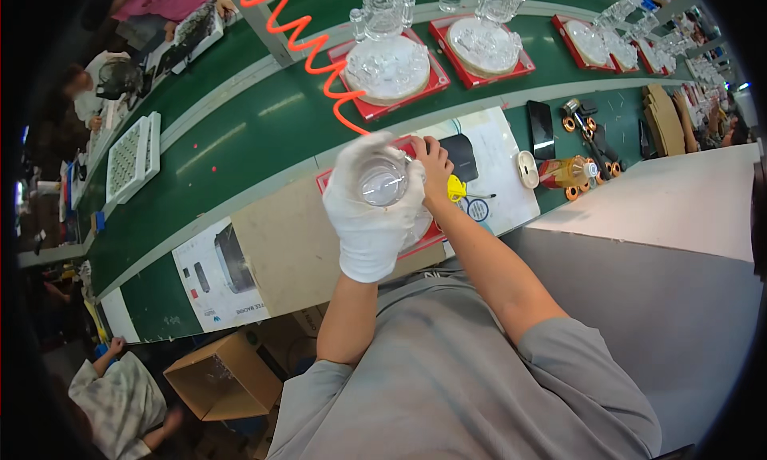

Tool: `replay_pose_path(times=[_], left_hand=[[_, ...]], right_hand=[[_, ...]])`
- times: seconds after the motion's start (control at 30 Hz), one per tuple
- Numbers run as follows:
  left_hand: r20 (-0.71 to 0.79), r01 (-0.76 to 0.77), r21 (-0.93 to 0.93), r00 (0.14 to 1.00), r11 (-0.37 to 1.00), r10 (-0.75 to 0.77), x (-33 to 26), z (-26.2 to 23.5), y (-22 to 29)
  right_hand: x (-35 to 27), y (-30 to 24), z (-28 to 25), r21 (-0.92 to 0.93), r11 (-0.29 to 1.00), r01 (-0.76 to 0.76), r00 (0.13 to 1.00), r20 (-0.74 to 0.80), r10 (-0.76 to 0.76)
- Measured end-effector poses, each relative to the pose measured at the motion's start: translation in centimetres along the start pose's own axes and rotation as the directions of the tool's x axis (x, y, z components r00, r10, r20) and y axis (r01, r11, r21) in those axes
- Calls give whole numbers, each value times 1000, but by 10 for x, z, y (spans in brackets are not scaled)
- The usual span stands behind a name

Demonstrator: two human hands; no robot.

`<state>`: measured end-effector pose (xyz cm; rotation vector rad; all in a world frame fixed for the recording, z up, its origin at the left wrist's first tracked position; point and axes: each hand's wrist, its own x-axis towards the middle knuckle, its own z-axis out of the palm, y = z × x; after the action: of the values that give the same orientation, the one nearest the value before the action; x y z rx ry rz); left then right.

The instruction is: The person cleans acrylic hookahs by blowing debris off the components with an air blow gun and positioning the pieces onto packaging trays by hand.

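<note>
My left hand (371,236), in a white glove, is wrapped round a clear round cup (383,182) and holds it above the bench with its round opening facing up. Against the cup's far right side is my right hand (432,163), bare, its fingers curled; whatever they hold is hidden. An orange coiled hose (331,80) hangs down and ends behind the glove. Under both hands lies a red tray (431,238), mostly covered. Just right of my right hand are a yellow object (455,188) and blue-handled scissors (478,210).
Red trays with round discs and clear parts (387,70) line the far side. To the right lie a phone (542,130), a bottle (569,172) and copper-coloured rings (572,193). A white perforated tray (133,158) stands left; an open carton (224,376) sits below. Other people work at left.
</note>
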<state>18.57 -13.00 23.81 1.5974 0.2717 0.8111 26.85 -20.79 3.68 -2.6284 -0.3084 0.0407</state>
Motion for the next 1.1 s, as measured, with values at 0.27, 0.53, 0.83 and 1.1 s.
replay_pose_path(times=[0.27,0.53,0.83,1.1], left_hand=[[524,-604,586,791,540,316,16,-20,30],[823,200,-151,568,968,11,-47,-91,29],[32,547,352,804,759,-594,-143,-158,-136],[49,355,808,754,470,-655,-157,-129,-142]], right_hand=[[11,0,-30,139,986,-96,990,120,80],[-3,17,-153,861,484,-157,979,200,-39],[-54,17,-130,994,106,35,979,-13,-206],[-59,20,-124,967,161,199,960,-160,-229]])
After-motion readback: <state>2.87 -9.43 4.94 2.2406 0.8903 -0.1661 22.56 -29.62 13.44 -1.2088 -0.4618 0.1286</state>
